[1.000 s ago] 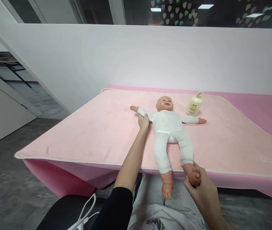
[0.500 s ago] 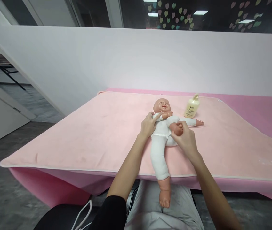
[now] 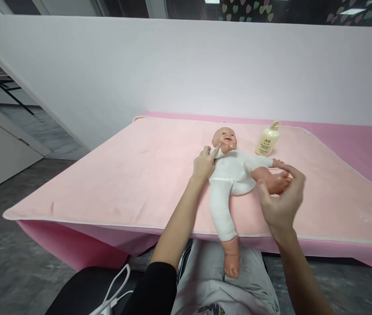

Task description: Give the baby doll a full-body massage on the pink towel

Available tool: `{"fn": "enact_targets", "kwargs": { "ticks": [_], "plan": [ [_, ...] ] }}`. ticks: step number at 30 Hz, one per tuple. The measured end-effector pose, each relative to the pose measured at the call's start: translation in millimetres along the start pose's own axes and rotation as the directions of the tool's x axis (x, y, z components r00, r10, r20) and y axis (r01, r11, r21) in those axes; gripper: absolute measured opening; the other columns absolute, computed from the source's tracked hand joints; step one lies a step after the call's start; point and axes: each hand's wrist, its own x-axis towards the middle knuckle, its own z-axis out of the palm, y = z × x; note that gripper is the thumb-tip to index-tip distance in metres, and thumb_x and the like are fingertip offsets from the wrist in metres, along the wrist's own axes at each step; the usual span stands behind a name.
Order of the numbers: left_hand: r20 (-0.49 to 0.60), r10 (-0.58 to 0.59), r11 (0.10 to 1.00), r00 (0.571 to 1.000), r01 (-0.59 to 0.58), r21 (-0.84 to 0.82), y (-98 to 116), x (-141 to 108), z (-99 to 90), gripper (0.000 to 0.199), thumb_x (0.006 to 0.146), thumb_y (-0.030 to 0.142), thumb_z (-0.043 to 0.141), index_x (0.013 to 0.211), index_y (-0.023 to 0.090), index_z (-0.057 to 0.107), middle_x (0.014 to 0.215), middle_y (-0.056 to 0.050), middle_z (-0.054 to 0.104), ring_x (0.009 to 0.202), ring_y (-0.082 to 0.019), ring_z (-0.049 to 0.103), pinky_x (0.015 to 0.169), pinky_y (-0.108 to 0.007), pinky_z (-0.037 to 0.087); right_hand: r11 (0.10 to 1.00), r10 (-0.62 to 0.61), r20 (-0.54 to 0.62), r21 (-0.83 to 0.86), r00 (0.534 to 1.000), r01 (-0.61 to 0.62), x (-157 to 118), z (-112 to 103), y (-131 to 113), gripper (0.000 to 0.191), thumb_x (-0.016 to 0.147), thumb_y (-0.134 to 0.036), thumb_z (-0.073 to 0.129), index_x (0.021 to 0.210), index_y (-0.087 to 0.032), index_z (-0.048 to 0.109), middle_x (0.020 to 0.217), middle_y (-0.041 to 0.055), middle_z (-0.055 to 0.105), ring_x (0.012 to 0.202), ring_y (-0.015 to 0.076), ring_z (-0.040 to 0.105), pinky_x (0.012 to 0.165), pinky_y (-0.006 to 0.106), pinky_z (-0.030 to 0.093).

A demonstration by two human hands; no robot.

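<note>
A baby doll (image 3: 227, 168) in white lies face up on a pink blanket (image 3: 107, 175) at the near edge of the desk (image 3: 353, 144), one leg bent up and out to the side, the other straight, its foot over my lap (image 3: 212, 288). The fingers of my left hand (image 3: 204, 166) close around the doll's folded sleeve, forefinger extended toward the small hand at its chin. The thumb and fingers of my right hand (image 3: 284, 208) curve around the raised foot, close to the doll's outstretched hand; I cannot tell how firmly they grip. Beyond that arm, a pump bottle (image 3: 267, 141) stands upright before the white wall (image 3: 186, 70). The smooth foot could slip from a loose hold and let the leg drop, I judge, while a hard pull toward me could drag the overhanging doll off the edge. A wide outward swing of leg or arm could topple the bottle.
</note>
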Motion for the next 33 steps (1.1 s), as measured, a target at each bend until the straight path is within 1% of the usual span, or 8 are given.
{"fn": "enact_targets", "kwargs": {
  "ticks": [5, 9, 12, 16, 21, 27, 29, 33],
  "plan": [
    [-0.027, -0.205, 0.979, 0.978, 0.204, -0.022, -8, 1, 2.9, 0.058, 0.087, 0.025, 0.036, 0.142, 0.025, 0.017, 0.117, -0.013, 0.043, 0.087, -0.021, 0.058, 0.068, -0.029, 0.046, 0.973, -0.221, -0.181, -0.110, 0.958, 0.203, -45, -34, 9, 0.050, 0.069, -0.030, 0.058, 0.117, -0.020, 0.045, 0.094, 0.0103, 0.053, 0.085, 0.0257, 0.057, 0.069, 0.045, 0.051],
    [-0.060, -0.386, 0.922, 0.920, 0.383, -0.060, -14, 2, 8.6, 0.058, 0.090, 0.034, 0.032, 0.141, 0.010, 0.017, 0.116, -0.019, 0.046, 0.090, -0.025, 0.059, 0.069, -0.030, 0.046, 0.933, -0.358, -0.084, -0.071, 0.930, 0.352, -110, -44, 32, 0.065, 0.064, -0.023, 0.065, 0.124, -0.033, 0.043, 0.080, 0.0037, 0.055, 0.063, 0.0201, 0.056, 0.048, 0.036, 0.051],
    [-0.078, -0.458, 0.887, 0.885, 0.450, -0.103, -17, 2, 11.2, 0.060, 0.090, 0.035, 0.030, 0.140, 0.005, 0.017, 0.117, -0.021, 0.048, 0.093, -0.028, 0.058, 0.070, -0.032, 0.046, 0.934, -0.356, -0.035, -0.047, 0.934, 0.354, -152, -41, 45, 0.060, 0.066, -0.033, 0.065, 0.121, -0.042, 0.044, 0.075, 0.0006, 0.060, 0.056, 0.0210, 0.056, 0.040, 0.036, 0.048],
    [-0.058, -0.530, 0.835, 0.846, 0.509, -0.209, -20, 1, 12.9, 0.059, 0.089, 0.035, 0.031, 0.139, 0.006, 0.019, 0.118, -0.023, 0.049, 0.095, -0.030, 0.058, 0.075, -0.035, 0.045, 0.984, -0.130, 0.142, -0.107, 0.981, 0.146, -175, -34, 52, 0.038, 0.070, -0.057, 0.051, 0.105, -0.043, 0.054, 0.085, 0.0025, 0.065, 0.067, 0.0260, 0.062, 0.040, 0.038, 0.046],
    [-0.043, -0.505, 0.837, 0.862, 0.477, -0.268, -21, 0, 12.0, 0.060, 0.088, 0.036, 0.031, 0.140, 0.008, 0.019, 0.120, -0.022, 0.047, 0.097, -0.030, 0.057, 0.077, -0.039, 0.045, 0.970, -0.239, 0.053, -0.032, 0.969, 0.241, -147, -40, 46, 0.036, 0.072, -0.041, 0.059, 0.107, -0.038, 0.051, 0.076, 0.0028, 0.061, 0.059, 0.0244, 0.058, 0.043, 0.039, 0.047],
    [-0.096, -0.244, 0.949, 0.965, 0.217, -0.230, -15, 0, 5.7, 0.061, 0.087, 0.033, 0.040, 0.142, 0.023, 0.018, 0.118, -0.012, 0.046, 0.093, -0.023, 0.058, 0.072, -0.030, 0.047, 0.921, -0.385, -0.128, 0.015, 0.914, 0.390, -55, -20, 31, 0.045, 0.067, -0.021, 0.063, 0.109, -0.025, 0.048, 0.083, 0.0048, 0.055, 0.069, 0.0217, 0.056, 0.056, 0.037, 0.049],
    [-0.077, -0.138, 0.975, 0.987, 0.122, -0.188, -12, -1, 3.4, 0.059, 0.086, 0.028, 0.041, 0.142, 0.028, 0.021, 0.117, -0.009, 0.046, 0.087, -0.019, 0.058, 0.069, -0.027, 0.047, 0.929, -0.362, -0.101, 0.044, 0.927, 0.368, -25, 1, 29, 0.038, 0.068, -0.022, 0.060, 0.105, -0.023, 0.048, 0.087, 0.0055, 0.056, 0.077, 0.0214, 0.057, 0.064, 0.036, 0.050],
    [-0.006, 0.047, 0.996, 0.999, -0.047, -0.082, -2, -5, 0.1, 0.056, 0.086, 0.017, 0.036, 0.138, 0.036, 0.028, 0.118, -0.006, 0.044, 0.084, -0.014, 0.057, 0.069, -0.022, 0.047, 0.987, -0.162, 0.160, 0.021, 0.974, 0.160, 3, 51, 37, 0.033, 0.072, -0.025, 0.050, 0.104, -0.020, 0.048, 0.090, 0.0061, 0.057, 0.084, 0.0206, 0.057, 0.071, 0.035, 0.049]
  ]
}}
